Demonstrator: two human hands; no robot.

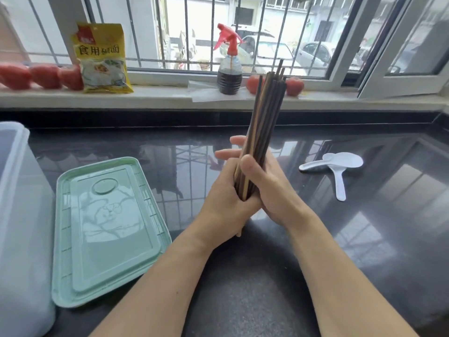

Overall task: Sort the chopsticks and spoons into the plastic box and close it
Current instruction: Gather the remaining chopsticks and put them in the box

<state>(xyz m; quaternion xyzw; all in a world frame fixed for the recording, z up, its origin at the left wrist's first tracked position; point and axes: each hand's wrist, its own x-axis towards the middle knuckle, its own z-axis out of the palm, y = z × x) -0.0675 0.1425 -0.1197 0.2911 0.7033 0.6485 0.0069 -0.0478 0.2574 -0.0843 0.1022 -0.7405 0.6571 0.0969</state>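
Holding a bunch of chopsticks upright between both hands, we stand them on their low ends on the dark shiny surface. Our left hand wraps its fingers around the low part of the bunch, and our right hand curls around it from the other side, thumb in front. The sticks look light, thin and stiff, and a bit smooth, so we think a firm hold near the bottom keeps them from sliding apart. Just to the left lies the green lid, flat on the surface. At the far left edge is a pale plastic box, only partly in view. Off to the right lie two white spoons, one across the other; they look light and hard, best picked up by the handles. Farther back, on the window sill, stand a spray bottle, a yellow bag and some tomatoes.
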